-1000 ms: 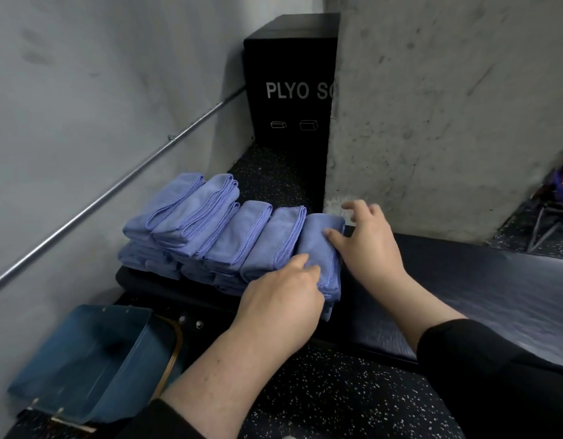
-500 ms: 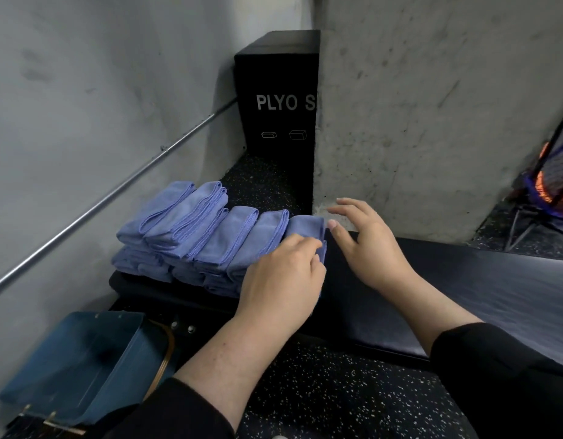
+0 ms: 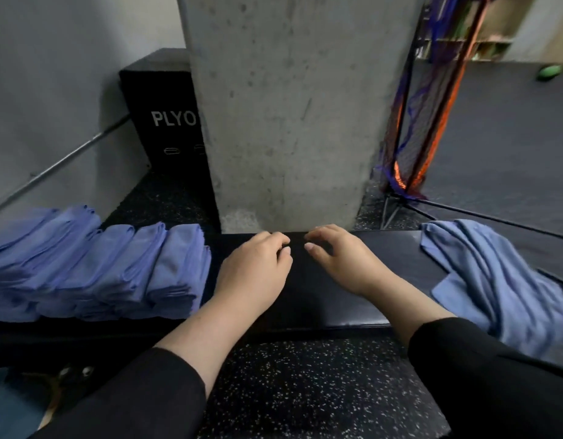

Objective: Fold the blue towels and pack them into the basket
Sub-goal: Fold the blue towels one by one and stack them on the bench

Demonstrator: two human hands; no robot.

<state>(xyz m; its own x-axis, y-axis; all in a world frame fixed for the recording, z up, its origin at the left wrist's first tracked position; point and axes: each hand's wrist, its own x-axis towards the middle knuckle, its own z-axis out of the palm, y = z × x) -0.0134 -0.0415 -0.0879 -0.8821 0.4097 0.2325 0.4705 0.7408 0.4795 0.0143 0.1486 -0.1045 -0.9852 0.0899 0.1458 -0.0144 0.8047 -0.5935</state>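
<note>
Both hands, left hand (image 3: pixel 253 274) and right hand (image 3: pixel 343 264), empty, loosely curled at frame centre; grab unfolded blue towel (image 3: pixel 495 280) at right, spread flat on table (image 3: pixel 305 299).

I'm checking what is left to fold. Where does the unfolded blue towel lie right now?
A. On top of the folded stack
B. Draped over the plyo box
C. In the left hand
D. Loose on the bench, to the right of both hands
D: the crumpled unfolded towel lies on the dark bench, right of the right hand, while the folded towels sit left of the left hand.
</note>
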